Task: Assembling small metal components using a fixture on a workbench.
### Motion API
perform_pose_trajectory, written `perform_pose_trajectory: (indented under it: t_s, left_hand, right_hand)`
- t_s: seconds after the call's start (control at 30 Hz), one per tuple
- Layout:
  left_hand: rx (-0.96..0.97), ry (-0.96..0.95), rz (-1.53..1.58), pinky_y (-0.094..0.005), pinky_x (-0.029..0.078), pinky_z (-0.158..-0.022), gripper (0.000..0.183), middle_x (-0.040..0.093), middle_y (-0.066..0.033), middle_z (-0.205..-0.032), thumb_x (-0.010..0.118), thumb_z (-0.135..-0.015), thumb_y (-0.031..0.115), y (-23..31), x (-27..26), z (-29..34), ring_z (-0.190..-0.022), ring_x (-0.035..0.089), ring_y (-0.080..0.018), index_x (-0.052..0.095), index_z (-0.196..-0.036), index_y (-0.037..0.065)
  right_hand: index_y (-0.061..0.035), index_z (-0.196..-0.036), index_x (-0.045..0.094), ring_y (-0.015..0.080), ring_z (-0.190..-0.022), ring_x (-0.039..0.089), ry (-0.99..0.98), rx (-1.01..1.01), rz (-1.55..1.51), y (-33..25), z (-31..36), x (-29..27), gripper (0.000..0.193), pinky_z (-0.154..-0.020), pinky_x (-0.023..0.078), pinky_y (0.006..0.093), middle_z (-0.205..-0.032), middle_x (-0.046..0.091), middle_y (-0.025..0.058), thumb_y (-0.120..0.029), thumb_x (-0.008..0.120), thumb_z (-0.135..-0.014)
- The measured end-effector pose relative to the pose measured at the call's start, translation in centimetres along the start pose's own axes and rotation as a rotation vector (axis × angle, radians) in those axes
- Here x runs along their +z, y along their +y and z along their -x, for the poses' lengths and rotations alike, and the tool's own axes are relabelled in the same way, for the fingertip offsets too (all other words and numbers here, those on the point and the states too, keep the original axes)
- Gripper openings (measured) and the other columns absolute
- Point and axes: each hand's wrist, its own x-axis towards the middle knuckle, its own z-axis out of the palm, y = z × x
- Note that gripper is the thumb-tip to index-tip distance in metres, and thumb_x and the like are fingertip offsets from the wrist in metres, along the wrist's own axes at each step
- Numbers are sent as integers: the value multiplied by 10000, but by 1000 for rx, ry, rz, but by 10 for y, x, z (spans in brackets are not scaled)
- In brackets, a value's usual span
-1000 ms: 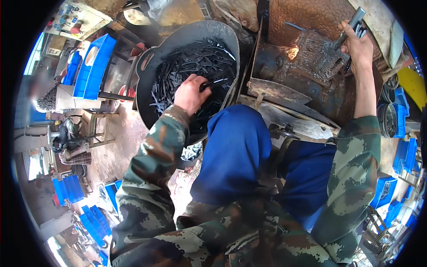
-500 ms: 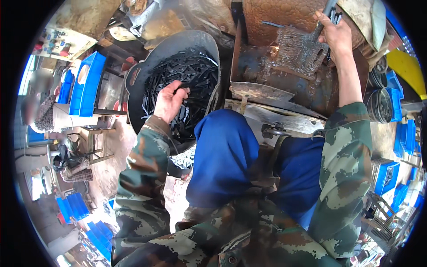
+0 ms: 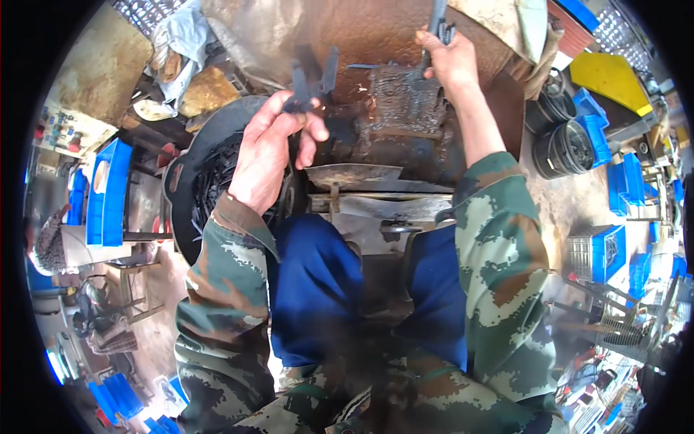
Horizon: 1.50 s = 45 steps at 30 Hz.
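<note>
My left hand (image 3: 264, 148) has its thumb and fingers closed on a few thin dark flat strips (image 3: 301, 85), which stick up past the fingertips. It is above the right side of a black tub (image 3: 181, 228) with many similar dark pieces (image 3: 215, 170) in it. At the far side my right hand (image 3: 457, 64) is wrapped round a grey bar (image 3: 437, 16) and a small bundle of dark thin pieces (image 3: 447, 33). The bar's lower end is beside a rough, wet-looking brown block (image 3: 405, 101) in a stained metal trough (image 3: 354, 175).
A thin bluish strip (image 3: 363, 66) lies behind the block. Black buckets (image 3: 564, 148), a yellow cover (image 3: 611, 81) and blue crates (image 3: 598, 253) stand at the right. More blue bins (image 3: 108, 192) are on the left. A metal fitting (image 3: 399, 226) juts out near my knees.
My left hand has come up out of the tub, now with dark strips in its fingers. The view has shifted right; my right hand still grips the bar and bundle.
</note>
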Motion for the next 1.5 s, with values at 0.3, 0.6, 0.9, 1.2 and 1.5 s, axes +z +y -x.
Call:
perform_pose_trajectory:
  t_s: [0.3, 0.6, 0.9, 1.2, 1.5]
  left_hand:
    - [-65, -39, 130, -235, 301, -461, 283, 558, -56, -672, 466, -951, 169, 2, 78, -77, -496, 411, -94, 635, -1004, -51]
    - [-158, 122, 217, -214, 261, -423, 275, 554, -8, -646, 547, -941, 267, -42, 92, -106, -464, 399, -57, 647, -890, 16]
    - [-25, 209, 29, -205, 271, -459, 193, 506, 52, -660, 611, -947, 245, -51, 61, -117, -515, 379, -28, 633, -942, 53]
    - [47, 156, -112, -226, 355, -576, 251, 533, 38, -663, 569, -961, 259, -61, 59, -121, -604, 443, -45, 675, -1048, 49]
    - [137, 199, -212, -241, 385, -596, 277, 500, 42, -662, 617, -925, 262, -62, 61, -124, -631, 452, -45, 700, -1025, 17]
  right_hand:
    - [-17, -1073, 654, 112, -511, 561, 5, 27, 8, -5, 7, -3, 213, -425, 452, 268, -815, 667, 40, -164, 676, -922]
    - [-5, -921, 627, 157, -453, 587, -13, 48, -23, -3, 6, -5, 226, -451, 478, 331, -682, 625, 70, -216, 703, -898]
    - [-3, -990, 659, 127, -451, 555, -38, 3, -37, -1, 2, -1, 255, -432, 467, 294, -753, 647, 51, -229, 729, -896]
    - [-7, -1026, 677, 111, -534, 584, -66, 9, -116, -4, 3, -5, 212, -401, 468, 244, -859, 711, 65, -172, 727, -902]
    - [2, -1059, 669, 82, -567, 543, -84, 2, -122, -5, 3, -7, 235, -418, 483, 244, -881, 715, 66, -172, 720, -909]
